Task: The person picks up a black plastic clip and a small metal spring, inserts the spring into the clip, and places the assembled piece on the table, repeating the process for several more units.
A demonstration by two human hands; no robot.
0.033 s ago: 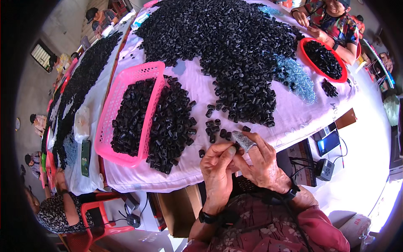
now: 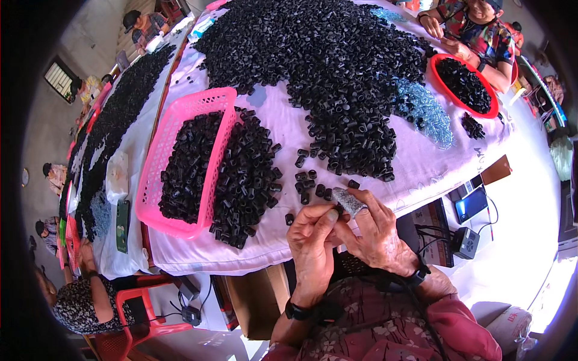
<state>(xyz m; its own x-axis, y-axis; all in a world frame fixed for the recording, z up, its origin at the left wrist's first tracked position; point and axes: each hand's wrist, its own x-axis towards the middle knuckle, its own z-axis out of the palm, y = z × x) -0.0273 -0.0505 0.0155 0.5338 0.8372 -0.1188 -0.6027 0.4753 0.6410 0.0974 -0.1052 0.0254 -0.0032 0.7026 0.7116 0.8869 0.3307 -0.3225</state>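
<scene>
Near the table's front edge, my left hand (image 2: 312, 243) pinches a small black plastic piece (image 2: 338, 209) between thumb and fingertips. My right hand (image 2: 379, 240) meets it there, thumb and fingers closed against the same piece. Grey, speckled wrapping (image 2: 349, 201) covers one finger of my right hand. The piece is mostly hidden by the fingertips. Just beyond my hands lie several loose black plastic pieces (image 2: 305, 185), shaped like short hollow caps. Left of them, a heap of these pieces (image 2: 245, 180) lies against a pink basket (image 2: 224, 141) that holds more of them.
A large pile of black pieces (image 2: 355, 120) spreads over the pink-white cloth (image 2: 253, 257). Small clear-blue parts (image 2: 424, 111) lie at its right. A red bowl (image 2: 495, 110) of black pieces stands near a co-worker (image 2: 475, 36) across the table. A phone (image 2: 123, 225) lies left.
</scene>
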